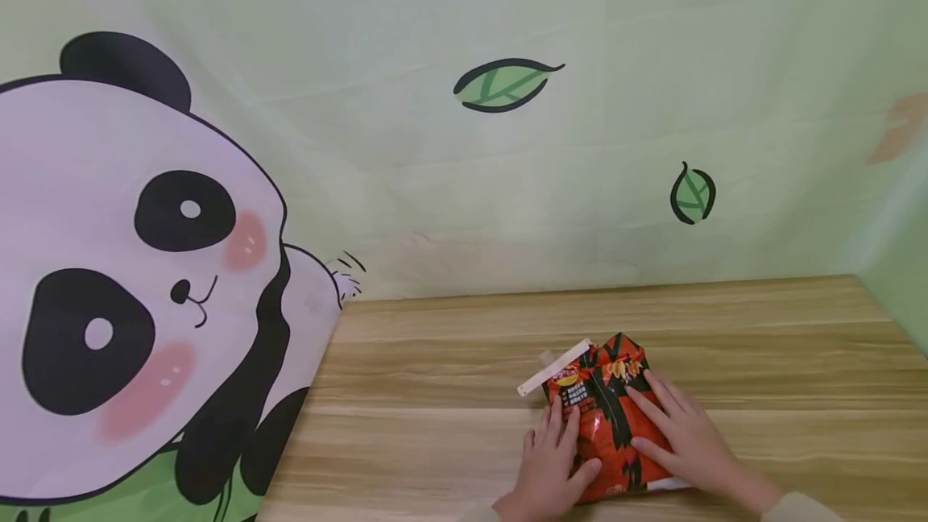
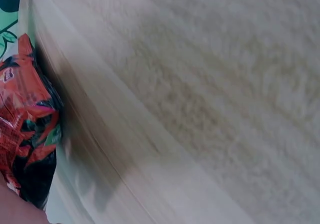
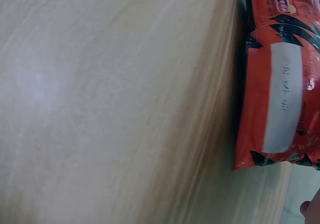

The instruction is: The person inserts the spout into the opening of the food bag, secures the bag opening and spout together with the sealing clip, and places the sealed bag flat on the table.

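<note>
A red and black snack bag [image 1: 605, 429] lies on the wooden table, its top folded down. Along its upper left edge sits a narrow white bag clip [image 1: 554, 367], slanting up to the right. My left hand [image 1: 547, 461] rests on the bag's left side with fingers stretched over it and thumb apart. On the right side, my right hand [image 1: 685, 433] lies across the bag with its fingers spread. The right wrist view shows the bag's side with a white panel [image 3: 284, 99]; the left wrist view shows its other crinkled side [image 2: 30, 119].
The wooden table [image 1: 413, 401] extends to the left and right of the bag. Behind it hangs a pale green cloth [image 1: 406, 159] with leaf prints, and a large printed panda [image 1: 196, 143] fills the left side.
</note>
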The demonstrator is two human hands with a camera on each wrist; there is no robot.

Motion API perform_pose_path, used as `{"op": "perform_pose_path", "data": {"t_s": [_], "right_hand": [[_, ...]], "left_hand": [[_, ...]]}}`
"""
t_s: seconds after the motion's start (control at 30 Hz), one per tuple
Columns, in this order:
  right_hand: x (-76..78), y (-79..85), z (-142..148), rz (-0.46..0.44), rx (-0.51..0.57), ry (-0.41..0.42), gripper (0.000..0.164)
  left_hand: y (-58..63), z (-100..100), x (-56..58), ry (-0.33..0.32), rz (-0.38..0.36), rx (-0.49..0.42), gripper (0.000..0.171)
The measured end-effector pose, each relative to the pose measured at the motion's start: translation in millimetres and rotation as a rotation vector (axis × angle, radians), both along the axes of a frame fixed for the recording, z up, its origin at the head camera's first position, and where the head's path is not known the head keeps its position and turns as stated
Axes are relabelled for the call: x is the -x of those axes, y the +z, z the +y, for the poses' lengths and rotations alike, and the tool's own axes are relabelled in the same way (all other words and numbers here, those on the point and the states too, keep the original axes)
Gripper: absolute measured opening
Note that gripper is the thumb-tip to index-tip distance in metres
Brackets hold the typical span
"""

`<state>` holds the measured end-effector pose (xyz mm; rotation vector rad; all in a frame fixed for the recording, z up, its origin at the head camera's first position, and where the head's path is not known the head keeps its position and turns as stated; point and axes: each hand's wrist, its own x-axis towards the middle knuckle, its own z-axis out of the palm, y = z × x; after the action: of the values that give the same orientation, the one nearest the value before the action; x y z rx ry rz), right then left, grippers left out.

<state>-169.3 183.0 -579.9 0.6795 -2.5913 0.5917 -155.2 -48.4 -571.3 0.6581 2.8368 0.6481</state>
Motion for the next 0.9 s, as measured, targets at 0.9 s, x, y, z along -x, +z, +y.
{"op": "perform_pose_path", "data": {"t_s": [0.9], "right_hand": [[-0.3, -6.5, -6.1, -0.243, -0.024, -0.070, 0.055]], "left_hand": [[-4.4, -6.6, 33.3, -0.058, -0.154, 0.029, 0.083]]}}
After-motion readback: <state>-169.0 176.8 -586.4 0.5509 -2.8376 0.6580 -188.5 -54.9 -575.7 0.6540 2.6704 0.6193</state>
